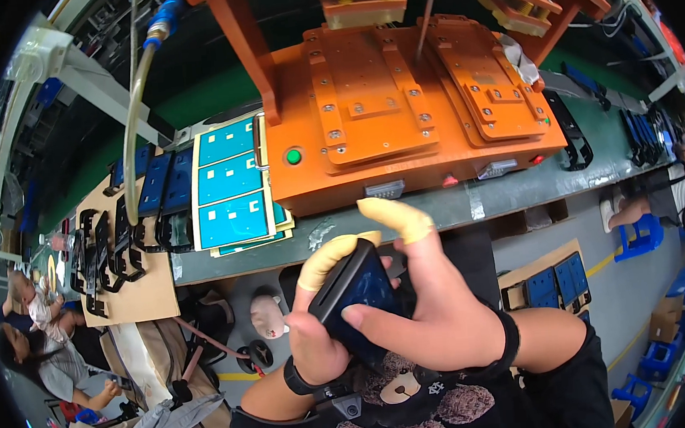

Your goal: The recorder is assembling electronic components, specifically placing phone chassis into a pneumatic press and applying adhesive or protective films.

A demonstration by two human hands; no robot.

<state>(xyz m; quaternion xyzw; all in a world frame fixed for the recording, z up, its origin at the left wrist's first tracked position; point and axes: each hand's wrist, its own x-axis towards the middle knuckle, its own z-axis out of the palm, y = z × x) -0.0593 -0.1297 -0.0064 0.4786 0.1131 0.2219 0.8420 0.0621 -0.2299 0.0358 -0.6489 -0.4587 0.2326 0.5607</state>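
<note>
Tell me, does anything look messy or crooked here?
A little. The teal sticker sheets left of the orange press fixture lie fanned, lower edges poking out unevenly. The black part held in both hands, left hand and right hand, looks undamaged.

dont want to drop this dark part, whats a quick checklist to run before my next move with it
1. Both hands on the dark part: ok, the left hand holds it from below and the right hand from the side.
2. Finger covers on: ok, yellow finger covers show on at least one finger of each hand.
3. Part held over the bench: not ok, it is over the lap, short of the edge.
4. Orange press open: cannot tell.
5. Teal sheets within reach: ok, stacked left of the press.
</note>
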